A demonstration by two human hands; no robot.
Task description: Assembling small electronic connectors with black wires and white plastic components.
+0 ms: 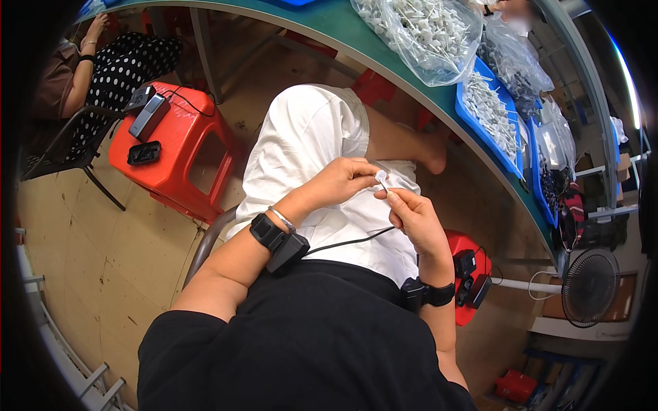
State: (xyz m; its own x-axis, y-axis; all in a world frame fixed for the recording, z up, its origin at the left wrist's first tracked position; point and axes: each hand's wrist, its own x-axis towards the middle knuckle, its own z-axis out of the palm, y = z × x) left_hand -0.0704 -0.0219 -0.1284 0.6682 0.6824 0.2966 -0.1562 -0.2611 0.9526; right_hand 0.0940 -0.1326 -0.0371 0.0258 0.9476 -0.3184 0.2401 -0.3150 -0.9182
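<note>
Above my lap, both hands meet at one small part. My left hand (343, 181) is closed in a pinch, fingertips at a small white round-headed piece (381, 176). A short dark stem runs from that piece to my right hand (413, 214), whose thumb and forefinger pinch its lower end. Whether the white head and the dark stem are one part or two is too small to tell. Similar white pieces with thin stems fill a clear plastic bag (439, 34) and lie loose in a blue tray (489, 116) on the table.
A green table (336, 34) curves past my knees. Another blue tray (541, 171) holds dark parts. Red stools (164, 151) stand on both sides, with small devices on them. A fan (591, 288) is at the right. Another person's arm (83, 75) shows at far left.
</note>
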